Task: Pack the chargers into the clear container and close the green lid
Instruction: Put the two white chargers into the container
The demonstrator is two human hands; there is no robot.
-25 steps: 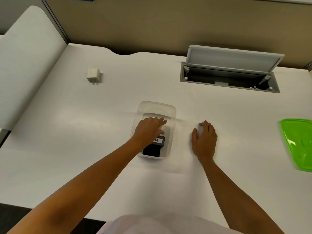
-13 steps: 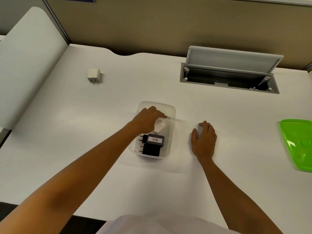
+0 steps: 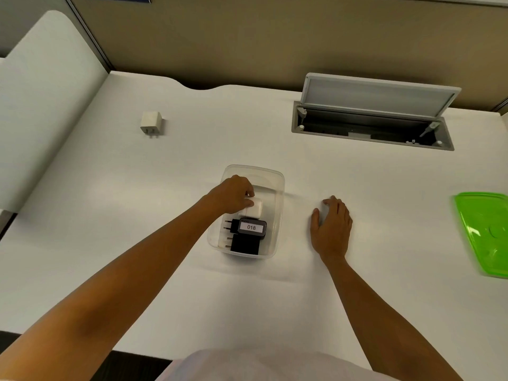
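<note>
At the bottom of the frame a pale garment [image 3: 264,365] shows against the near edge of the white desk [image 3: 137,215], with both forearms reaching up across it. A broad stretch of bare desk lies between that edge and the things in the middle.

In the centre stands the clear container [image 3: 277,215], lid off. Its near end holds two black chargers: a plain one [image 3: 244,244] nearest and, just beyond it, one with a label reading 018 [image 3: 251,228], prongs pointing to the left of the frame. The left hand [image 3: 233,195] is inside the container, fingers curled around a white charger [image 3: 254,210] that sits just beyond the labelled one; whether it rests on the bottom cannot be told. The far end of the container is bare.

The right hand [image 3: 331,229] lies flat and loose on the desk just right of the container, gripping nothing.

At the right edge of the frame, well apart, the green lid [image 3: 486,232] lies on the desk, partly cut off.

Farther up on the left, another white charger [image 3: 151,123] lies alone with open desk all around it. At the upper right, a grey cable hatch [image 3: 371,125] is set into the desk with its flap raised. A curved white side panel [image 3: 41,105] borders the left, and a tan partition [image 3: 247,37] closes the back.
</note>
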